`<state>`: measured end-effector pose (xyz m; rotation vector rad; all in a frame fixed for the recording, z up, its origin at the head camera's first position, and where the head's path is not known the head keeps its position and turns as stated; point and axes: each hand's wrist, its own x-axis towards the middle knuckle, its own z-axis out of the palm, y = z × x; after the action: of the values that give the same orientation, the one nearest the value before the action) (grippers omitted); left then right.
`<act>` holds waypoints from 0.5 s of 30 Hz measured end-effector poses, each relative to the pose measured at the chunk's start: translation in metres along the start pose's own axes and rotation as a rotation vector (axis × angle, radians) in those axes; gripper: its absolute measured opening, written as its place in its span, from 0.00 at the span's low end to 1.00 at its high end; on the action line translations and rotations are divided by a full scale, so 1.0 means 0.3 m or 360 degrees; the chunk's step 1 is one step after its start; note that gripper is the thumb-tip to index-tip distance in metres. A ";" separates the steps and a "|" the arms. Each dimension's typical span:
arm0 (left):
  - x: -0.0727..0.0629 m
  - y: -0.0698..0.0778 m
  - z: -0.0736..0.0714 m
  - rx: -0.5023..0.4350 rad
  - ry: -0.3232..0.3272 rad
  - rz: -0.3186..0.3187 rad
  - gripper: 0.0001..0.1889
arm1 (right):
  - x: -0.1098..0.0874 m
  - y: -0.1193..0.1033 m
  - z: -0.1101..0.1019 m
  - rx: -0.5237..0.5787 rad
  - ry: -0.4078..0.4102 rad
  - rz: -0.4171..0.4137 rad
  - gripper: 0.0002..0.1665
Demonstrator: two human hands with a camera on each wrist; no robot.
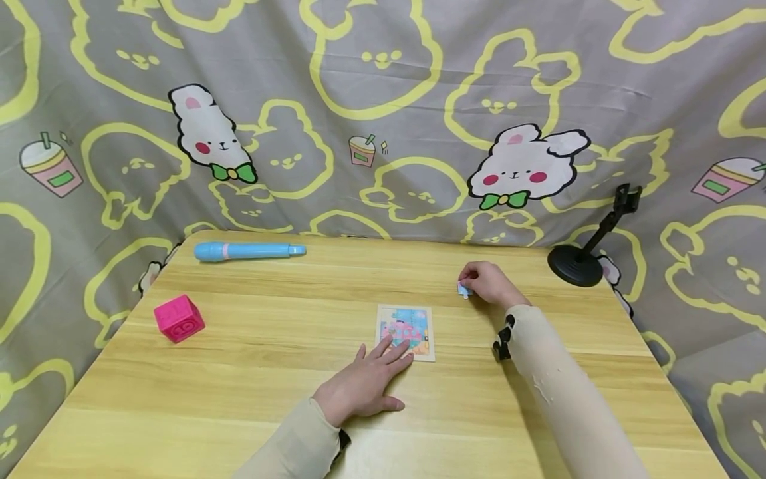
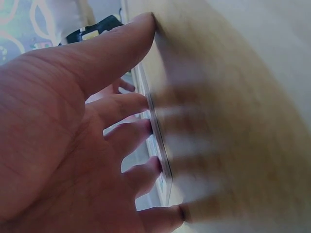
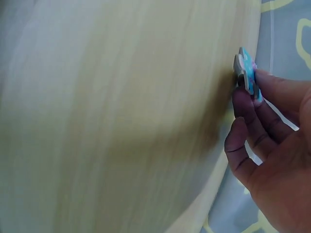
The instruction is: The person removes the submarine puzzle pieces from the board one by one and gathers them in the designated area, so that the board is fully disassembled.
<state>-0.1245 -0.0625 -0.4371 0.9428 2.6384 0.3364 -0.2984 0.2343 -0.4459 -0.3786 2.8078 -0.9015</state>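
A small square jigsaw puzzle [image 1: 432,332] with a pale frame and a pink and blue picture lies mid-table. Spread fingers of my left hand [image 1: 365,384] rest on its near edge, and the left wrist view shows those fingertips [image 2: 154,164] along the board's side. To the right of the puzzle and farther back, my right hand [image 1: 487,283] pinches a light blue puzzle piece [image 1: 463,290]. In the right wrist view the piece [image 3: 249,73] sits between thumb and fingers, seen nearly edge-on, close over the wooden table.
On the left stand a pink cube [image 1: 179,319] and, behind it, a blue microphone-shaped thing [image 1: 254,251] lying near the table's back edge. A black stand [image 1: 576,265] with a round base is at the back right. A patterned curtain [image 1: 419,140] hangs behind the table [image 1: 287,306].
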 end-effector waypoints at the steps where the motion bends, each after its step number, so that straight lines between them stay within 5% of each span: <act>1: 0.000 0.000 0.000 -0.0001 0.0002 0.0001 0.42 | -0.001 0.001 -0.002 -0.0015 0.0006 0.0003 0.05; 9: 0.000 -0.003 -0.001 -0.0016 0.0015 0.0019 0.42 | -0.022 -0.010 -0.003 -0.0051 0.0101 -0.0033 0.07; 15: 0.000 -0.005 0.001 -0.0010 0.0018 0.0023 0.41 | -0.059 -0.118 0.054 0.0017 0.0057 -0.0211 0.10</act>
<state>-0.1253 -0.0638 -0.4378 0.9608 2.6403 0.3540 -0.2712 0.2027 -0.4365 -0.5583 2.8371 -0.9580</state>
